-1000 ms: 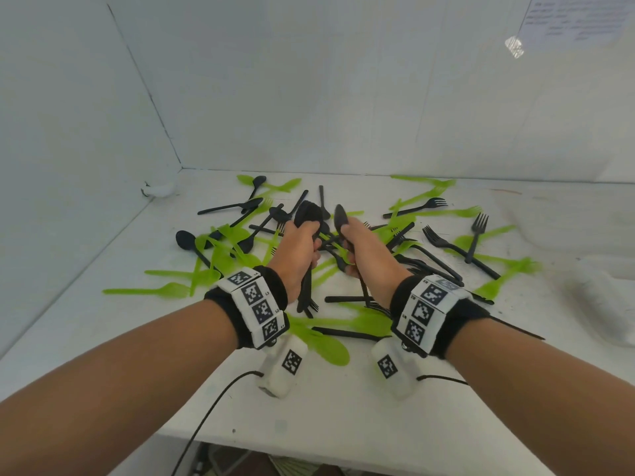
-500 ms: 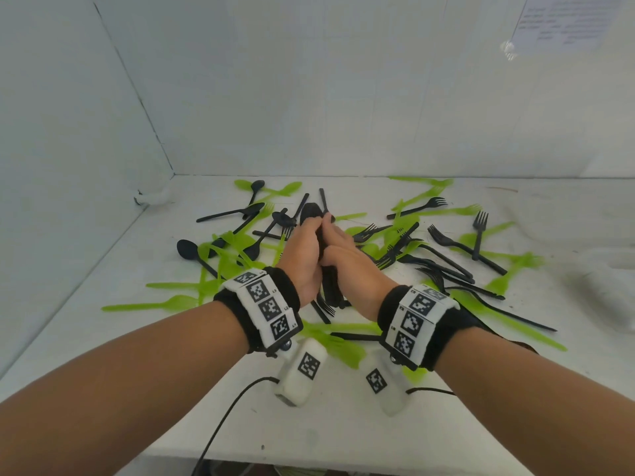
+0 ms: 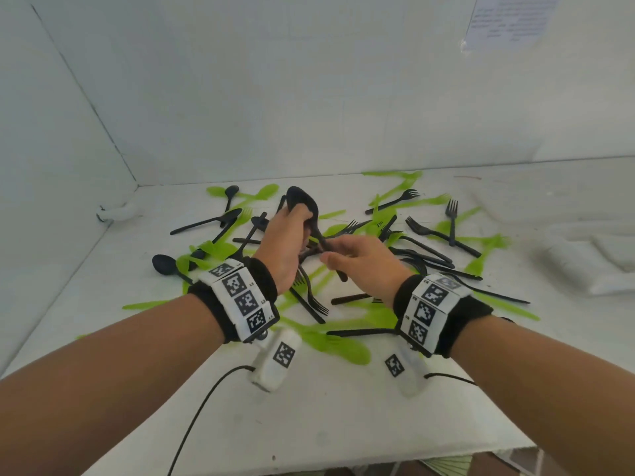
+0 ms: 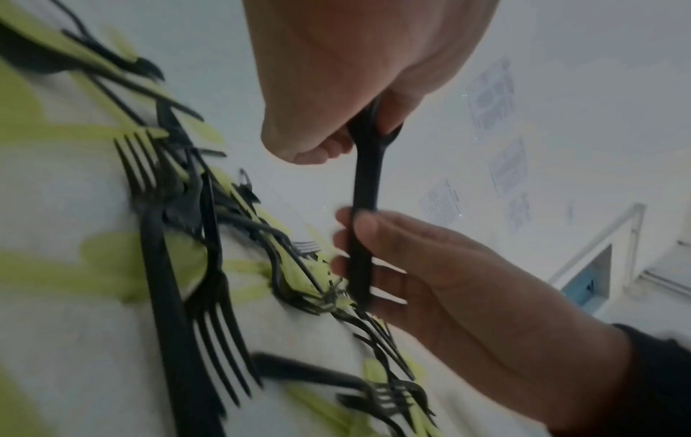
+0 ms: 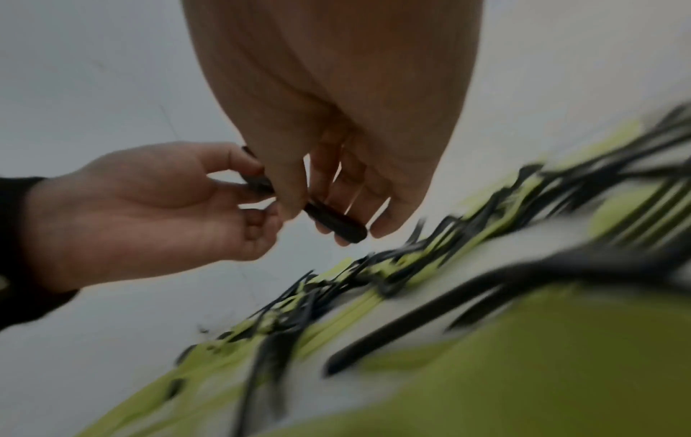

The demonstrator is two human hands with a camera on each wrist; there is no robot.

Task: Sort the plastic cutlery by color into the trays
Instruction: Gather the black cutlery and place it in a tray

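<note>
The left hand point(image 3: 283, 247) grips black spoons point(image 3: 304, 204) above the pile point(image 3: 405, 242), bowls pointing away and up, handles slanting down toward the right hand point(image 3: 360, 259). The left wrist view alone shows the right fingers point(image 4: 377, 233) pinching one handle; the head view hides this.

— Where does the head view stand?
— Above and behind both forearms, looking forward and down over the white table point(image 3: 319, 424) toward the back wall.
— And the wrist views?
— Each sits close under its own palm, aimed along the fingers, low over the scattered cutlery point(image 3: 426, 249).
— What overlaps?
— All three frame the black spoon point(image 3: 311, 214) held between the hands.
</note>
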